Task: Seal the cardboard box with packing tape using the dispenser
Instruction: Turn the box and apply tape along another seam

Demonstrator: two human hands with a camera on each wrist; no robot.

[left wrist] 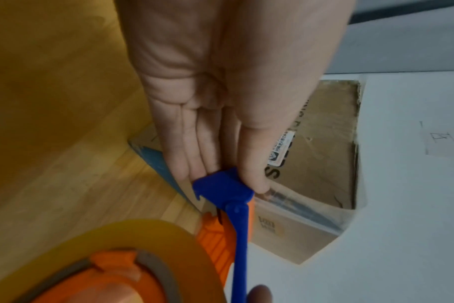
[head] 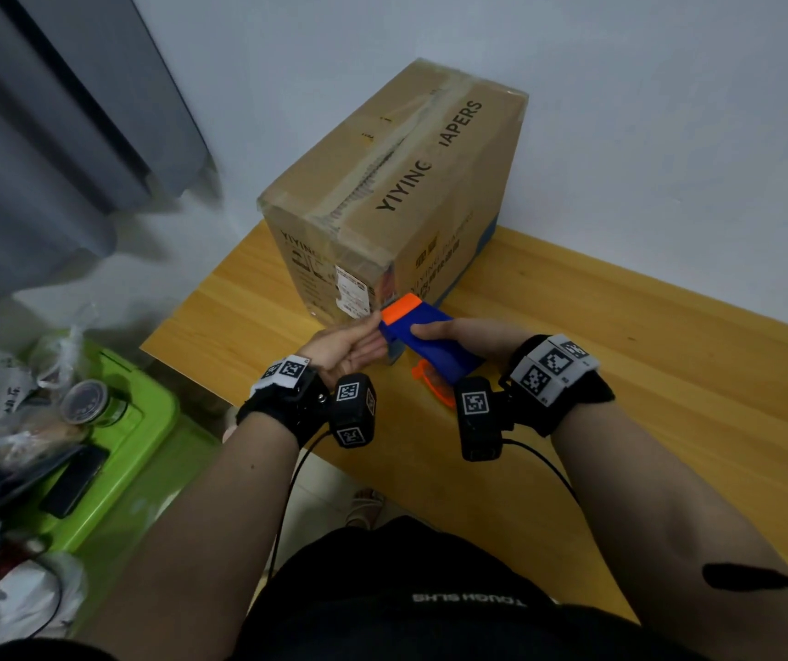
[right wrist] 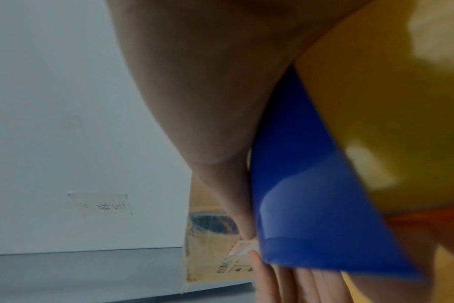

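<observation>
A brown cardboard box (head: 406,183) printed with black letters stands on the wooden table (head: 620,374), with tape running along its top seam. In front of its near corner my right hand (head: 449,333) grips the blue and orange tape dispenser (head: 449,357) round its body. My left hand (head: 358,343) reaches in from the left. In the left wrist view its thumb and straight fingers (left wrist: 194,160) pinch the dispenser's blue front piece (left wrist: 220,184). The yellowish tape roll (left wrist: 132,231) sits on an orange hub. The right wrist view shows the blue body (right wrist: 311,205) under my palm (right wrist: 208,102).
A green plastic bin (head: 144,422) stands left of the table, holding a jar (head: 89,403), a dark phone (head: 75,479) and bags. Grey curtains (head: 48,136) hang at the far left. A white wall backs the box. Bare tabletop stretches to the right.
</observation>
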